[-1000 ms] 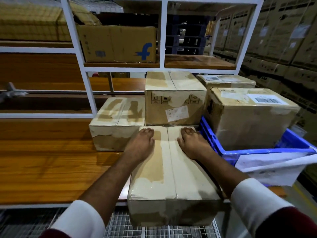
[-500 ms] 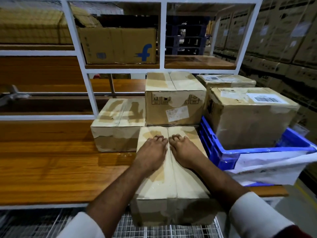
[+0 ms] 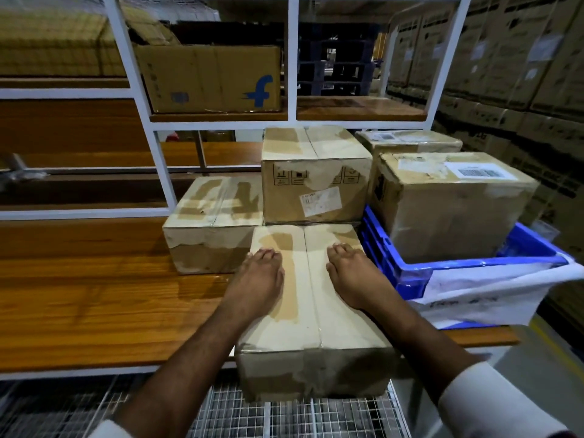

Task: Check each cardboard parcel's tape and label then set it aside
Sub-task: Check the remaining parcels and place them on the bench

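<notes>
My left hand point(image 3: 257, 281) and right hand point(image 3: 350, 276) lie flat, fingers straight, on top of the near parcel point(image 3: 311, 314), which overhangs the front edge of the wooden surface point(image 3: 94, 295). Half a second ago they met at the centre seam; now they sit apart. I judge the tape point(image 3: 286, 279) smoothed, label check next.

Warehouse: stacked cartons point(image 3: 518, 58), white shelving point(image 3: 292, 58), blue crate point(image 3: 410, 273)
</notes>
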